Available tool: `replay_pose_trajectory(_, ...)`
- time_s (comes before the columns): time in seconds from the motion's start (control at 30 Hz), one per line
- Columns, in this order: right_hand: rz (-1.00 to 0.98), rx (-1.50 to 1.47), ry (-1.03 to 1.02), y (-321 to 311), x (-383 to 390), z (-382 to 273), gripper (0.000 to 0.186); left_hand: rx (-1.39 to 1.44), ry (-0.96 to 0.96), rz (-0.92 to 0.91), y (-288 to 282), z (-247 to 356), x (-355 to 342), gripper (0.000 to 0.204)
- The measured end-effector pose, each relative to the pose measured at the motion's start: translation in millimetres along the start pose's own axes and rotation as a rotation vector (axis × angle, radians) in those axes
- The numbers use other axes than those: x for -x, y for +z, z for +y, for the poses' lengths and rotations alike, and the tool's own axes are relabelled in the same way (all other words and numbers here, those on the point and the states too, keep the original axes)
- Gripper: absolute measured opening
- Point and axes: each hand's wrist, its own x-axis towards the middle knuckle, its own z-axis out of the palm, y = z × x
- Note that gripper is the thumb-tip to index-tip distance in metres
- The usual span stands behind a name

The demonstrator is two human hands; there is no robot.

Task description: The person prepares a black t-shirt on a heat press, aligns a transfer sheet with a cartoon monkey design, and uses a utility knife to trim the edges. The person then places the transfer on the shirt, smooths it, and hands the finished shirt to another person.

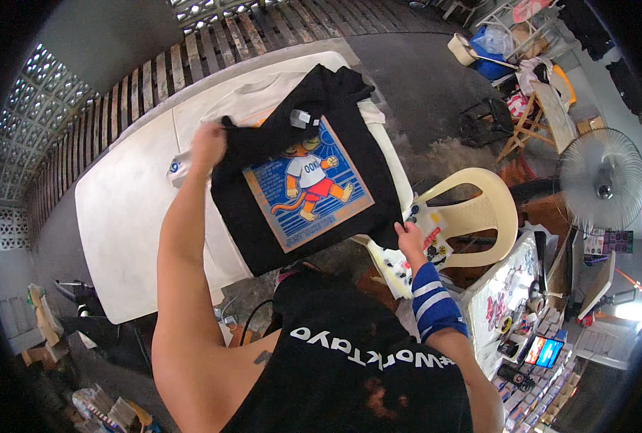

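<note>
A black T-shirt (238,198) lies over the table's right end, its collar part folded over and a small white label showing. On it is a square blue print (335,206) of a cartoon cat in a white top and red shorts. My left hand (209,144) is closed on the shirt's far left edge, lifting it. At the near right, my right hand (410,242) pinches the hem corner. My right forearm wears a blue band (436,303) with white stripes. Beneath the black shirt, a white T-shirt (223,249) lies partly hidden.
The white table (122,216) stretches to the left. A cream plastic chair (505,209) with a patterned sheet on its seat stands at the right. Beyond are a standing fan (602,184) and a cluttered worktable (490,289). Wooden slats (159,76) line the far side.
</note>
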Motion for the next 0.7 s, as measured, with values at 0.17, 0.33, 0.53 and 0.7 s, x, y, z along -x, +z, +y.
replay_pose_trajectory(0.17, 0.038, -0.101, 0.023, -18.0, 7.5, 6.8, 0.038, -0.319, -0.633, 0.431, -46.8, -26.1, 13.8, 0.031)
replay_pose_trajectory(0.33, 0.064, -0.153, 0.003, -15.1, -6.2, 30.9, 0.034, 0.036, -0.353, 0.008, -33.2, -8.9, 114.0, 0.028)
replay_pose_trajectory(0.53, -0.037, -0.31, 0.046, -41.4, -7.0, 6.8, 0.032, -0.05, -0.533, -0.169, -24.8, 54.9, 219.8, 0.038)
replay_pose_trajectory(0.7, -0.173, -0.445, -0.041, -58.6, -18.5, 2.0, 0.029, 0.307, -0.586, -0.037, -17.8, 28.6, 226.0, 0.036)
